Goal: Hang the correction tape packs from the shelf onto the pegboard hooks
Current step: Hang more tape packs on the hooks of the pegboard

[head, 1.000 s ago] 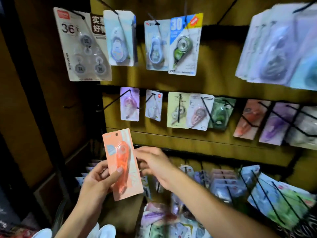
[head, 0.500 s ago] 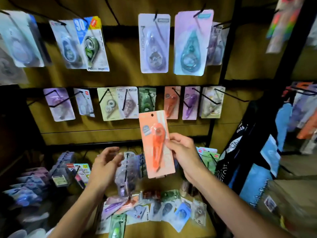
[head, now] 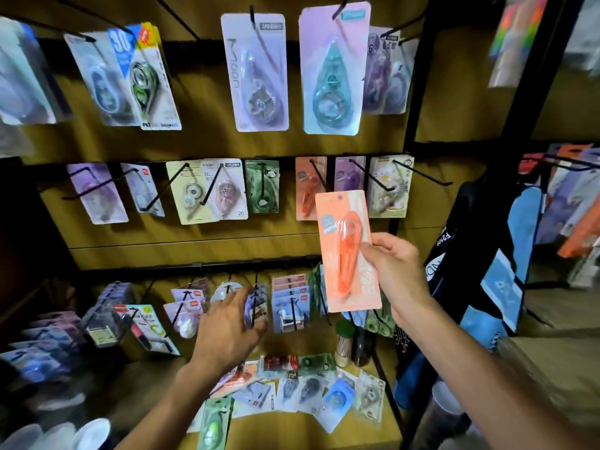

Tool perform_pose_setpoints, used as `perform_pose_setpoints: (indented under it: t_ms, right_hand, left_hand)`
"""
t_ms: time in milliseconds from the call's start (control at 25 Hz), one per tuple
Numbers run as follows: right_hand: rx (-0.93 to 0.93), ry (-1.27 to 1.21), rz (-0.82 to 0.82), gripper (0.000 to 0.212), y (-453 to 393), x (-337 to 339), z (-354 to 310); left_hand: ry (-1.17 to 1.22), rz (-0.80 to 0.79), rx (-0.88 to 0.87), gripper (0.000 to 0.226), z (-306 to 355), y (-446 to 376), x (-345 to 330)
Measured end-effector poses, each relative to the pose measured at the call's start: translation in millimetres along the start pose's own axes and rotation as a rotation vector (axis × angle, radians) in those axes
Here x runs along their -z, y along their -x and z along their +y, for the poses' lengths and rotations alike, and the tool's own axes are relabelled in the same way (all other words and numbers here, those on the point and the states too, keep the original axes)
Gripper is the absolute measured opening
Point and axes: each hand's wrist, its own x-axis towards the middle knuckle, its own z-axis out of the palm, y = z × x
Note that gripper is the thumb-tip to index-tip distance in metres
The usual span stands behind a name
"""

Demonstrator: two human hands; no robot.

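My right hand grips an orange correction tape pack by its right edge and holds it upright in front of the pegboard. Its top sits just below and right of a hook carrying a matching orange pack in the middle row. My left hand is stretched forward with loose fingers over the bottom row of hanging packs, holding nothing. Several loose packs lie flat on the wooden shelf below.
Long black hooks stick out from the brown pegboard in three rows, most loaded with packs. A black upright post ends the panel on the right. Blue and black bags hang further right. A small jar stands on the shelf.
The orange pack passed from my left hand to my right, then moved up and right toward the middle row. My left hand let go and dropped toward the bottom hooks. The view swung right.
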Motion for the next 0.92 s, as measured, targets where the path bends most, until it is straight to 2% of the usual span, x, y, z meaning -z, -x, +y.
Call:
perform_pose_setpoints:
  t_ms: [600, 680, 760, 920]
  right_hand:
    - [0.031, 0.021, -0.019, 0.017, -14, -7, 6]
    - [0.03, 0.031, 0.003, 0.014, -35, -17, 13]
    - [0.006, 0.049, 0.022, 0.031, -70, -33, 20]
    - [0.009, 0.11, 0.078, 0.019, -150, -74, 27]
  left_hand:
    - [0.076, -0.003, -0.014, 0.068, -7, -2, -17]
    - [0.089, -0.006, 0.004, 0.067, -8, -6, -18]
    - [0.081, 0.005, 0.003, 0.066, -8, -12, -19]
    - [0.026, 0.039, -0.018, 0.066, -14, -20, -24]
